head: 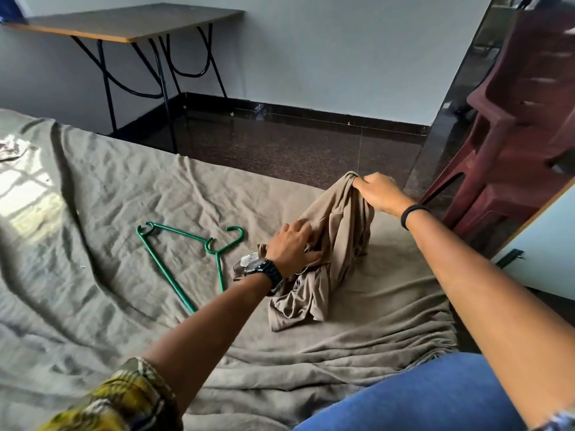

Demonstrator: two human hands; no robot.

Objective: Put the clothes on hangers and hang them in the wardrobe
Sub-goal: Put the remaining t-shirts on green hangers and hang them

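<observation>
The bed [93,213], under a creased grey-green sheet, carries everything, so the work goes on at its right end, close to the far edge. A folding bench [124,24] stands bare against the wall beyond, and stacked maroon chairs [513,119] sit off the bed's right side.

The garment [339,244], tan and still bunched, lies near that right end. It is drawn up into a peak, likely to shake it out and find an opening for a hanger. The right hand [378,192] pinches the peak with curled fingers. The left hand [291,247], a watch [264,269] on its wrist, reaches into the lower folds, fingers spread against the cloth with the thumb tucked under a fold, apparently steadying or sorting it.

The hanger [186,250], green, lies flat just left of the garment, within easy reach of the left hand, untouched. A paper tag [249,259] shows at the cloth's left edge.
</observation>
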